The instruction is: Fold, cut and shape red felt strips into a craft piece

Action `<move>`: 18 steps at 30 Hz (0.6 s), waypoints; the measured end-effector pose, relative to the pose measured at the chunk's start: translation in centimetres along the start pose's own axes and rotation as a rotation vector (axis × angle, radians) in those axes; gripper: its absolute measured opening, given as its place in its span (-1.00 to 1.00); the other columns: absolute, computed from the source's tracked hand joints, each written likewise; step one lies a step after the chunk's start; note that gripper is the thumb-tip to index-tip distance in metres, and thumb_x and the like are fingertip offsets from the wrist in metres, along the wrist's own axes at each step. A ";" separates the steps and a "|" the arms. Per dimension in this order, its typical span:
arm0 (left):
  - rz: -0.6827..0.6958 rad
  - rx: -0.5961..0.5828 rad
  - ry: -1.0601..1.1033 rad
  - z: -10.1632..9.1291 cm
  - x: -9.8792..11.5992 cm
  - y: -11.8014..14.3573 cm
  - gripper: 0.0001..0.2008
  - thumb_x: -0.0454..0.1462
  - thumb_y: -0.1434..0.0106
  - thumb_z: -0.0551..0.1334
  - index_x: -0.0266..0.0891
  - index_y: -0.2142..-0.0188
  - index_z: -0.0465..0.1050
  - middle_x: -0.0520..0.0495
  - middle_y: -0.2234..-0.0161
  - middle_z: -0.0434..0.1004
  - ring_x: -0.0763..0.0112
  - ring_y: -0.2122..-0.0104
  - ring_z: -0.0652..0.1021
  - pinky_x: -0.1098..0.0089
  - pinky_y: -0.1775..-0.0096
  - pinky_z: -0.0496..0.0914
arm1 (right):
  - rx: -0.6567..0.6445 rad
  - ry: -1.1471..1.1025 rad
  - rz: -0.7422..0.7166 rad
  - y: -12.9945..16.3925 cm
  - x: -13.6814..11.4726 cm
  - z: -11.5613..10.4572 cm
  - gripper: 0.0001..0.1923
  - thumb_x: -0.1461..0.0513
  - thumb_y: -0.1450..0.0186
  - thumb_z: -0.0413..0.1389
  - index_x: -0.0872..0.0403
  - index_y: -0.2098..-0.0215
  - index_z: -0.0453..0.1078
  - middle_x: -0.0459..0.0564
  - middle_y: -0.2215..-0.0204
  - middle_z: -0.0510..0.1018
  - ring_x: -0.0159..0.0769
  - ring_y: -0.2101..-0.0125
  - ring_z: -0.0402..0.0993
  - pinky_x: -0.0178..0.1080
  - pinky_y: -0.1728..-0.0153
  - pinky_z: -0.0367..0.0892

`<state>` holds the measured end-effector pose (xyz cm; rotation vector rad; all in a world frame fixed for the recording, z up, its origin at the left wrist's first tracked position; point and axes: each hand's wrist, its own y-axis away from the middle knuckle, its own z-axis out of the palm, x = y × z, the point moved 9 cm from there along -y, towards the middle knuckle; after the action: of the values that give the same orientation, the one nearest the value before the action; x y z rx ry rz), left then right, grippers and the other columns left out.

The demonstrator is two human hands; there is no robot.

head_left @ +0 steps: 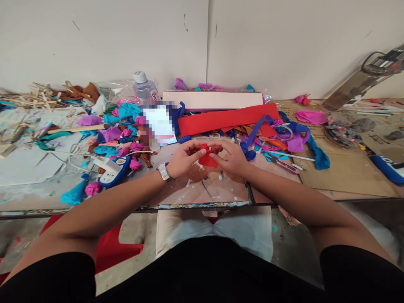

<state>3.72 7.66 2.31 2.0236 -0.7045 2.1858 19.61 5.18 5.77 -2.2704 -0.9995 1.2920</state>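
A small red piece of crepe paper [207,158] is pinched between both hands above the middle of the table. My left hand [184,158], with a metal watch on its wrist, grips its left side. My right hand [229,158] grips its right side with thumb and fingers. Just behind the hands lies a long red paper strip [227,118] in front of a pale flat box [214,100].
Crumpled pink, purple, teal and blue paper scraps [123,134] cover the left and back of the table. A blue and white glue gun [115,170] lies left of my hands. A plastic bottle [144,87] stands at the back. Cardboard [344,168] and scissors [284,164] lie to the right.
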 end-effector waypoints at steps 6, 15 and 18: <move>0.052 -0.008 0.013 0.2 0.7 0.0 -0.63 -0.06 -0.31 0.51 -0.21 0.01 0.63 -0.15 0.11 0.76 0.32 0.15 0.70 0.29 0.04 0.58 | 0.036 -0.002 -0.022 -0.1 -0.3 -0.3 -0.77 0.11 -0.48 0.21 0.00 -0.03 0.56 -0.01 0.19 0.73 -0.25 0.30 0.62 -0.19 0.21 0.53; 0.075 -0.064 -0.039 0.7 0.6 0.1 -0.64 -0.05 -0.34 0.48 -0.20 -0.01 0.66 -0.21 0.01 0.76 0.25 0.06 0.72 0.24 -0.03 0.59 | 0.049 0.001 -0.003 0.1 0.0 -0.2 -0.77 0.06 -0.49 0.20 0.00 0.05 0.59 -0.01 0.20 0.74 -0.24 0.30 0.62 -0.17 0.21 0.55; 0.089 -0.071 -0.119 0.8 0.7 0.3 -0.62 -0.05 -0.34 0.48 -0.21 -0.03 0.66 -0.22 0.03 0.76 0.25 0.10 0.72 0.25 0.01 0.59 | 0.034 -0.003 -0.006 0.0 -0.2 0.0 -0.78 0.07 -0.50 0.18 -0.01 0.06 0.59 -0.02 0.21 0.74 -0.25 0.31 0.62 -0.17 0.22 0.54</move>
<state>4.27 6.92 2.92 2.1396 -0.8892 2.0665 19.60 5.04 5.86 -2.2390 -0.9768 1.3000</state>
